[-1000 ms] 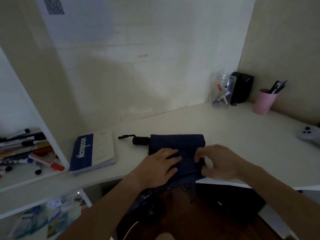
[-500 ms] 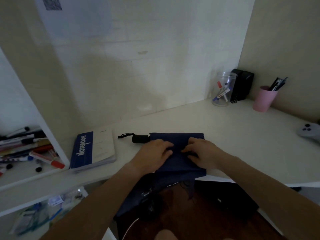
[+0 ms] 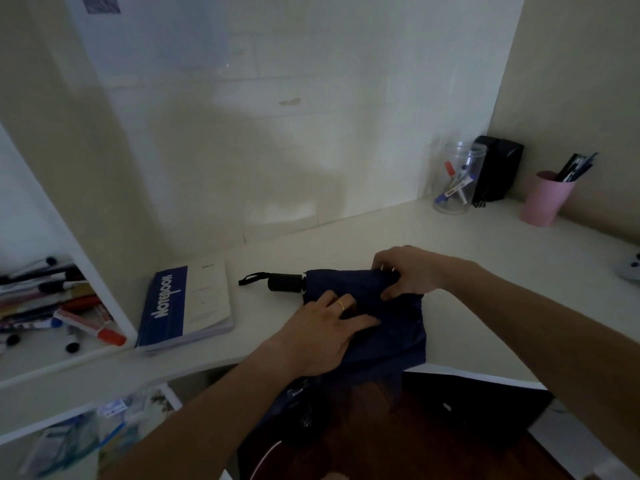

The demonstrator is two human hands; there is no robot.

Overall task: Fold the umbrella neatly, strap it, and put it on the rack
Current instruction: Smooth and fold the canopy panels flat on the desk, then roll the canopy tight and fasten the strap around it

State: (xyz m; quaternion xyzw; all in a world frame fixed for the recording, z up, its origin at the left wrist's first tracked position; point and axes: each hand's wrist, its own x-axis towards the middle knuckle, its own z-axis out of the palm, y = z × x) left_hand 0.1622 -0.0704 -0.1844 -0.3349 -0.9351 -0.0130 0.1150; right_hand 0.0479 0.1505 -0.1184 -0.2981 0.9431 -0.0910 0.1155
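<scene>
Head | left hand (image 3: 320,336) flat on umbrella (image 3: 388,327) | right hand (image 3: 410,273) pinching fabric, tip hidden

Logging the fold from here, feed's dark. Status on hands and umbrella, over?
Left hand flat on the umbrella canopy. Right hand pinching its far edge. Unstrapped, fabric spilling off the desk edge. Notebook beside, clear.

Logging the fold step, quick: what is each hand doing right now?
Left hand: open, pressing flat on the dark blue fabric folding umbrella.
Right hand: closed, pinching the umbrella's far edge.
</scene>
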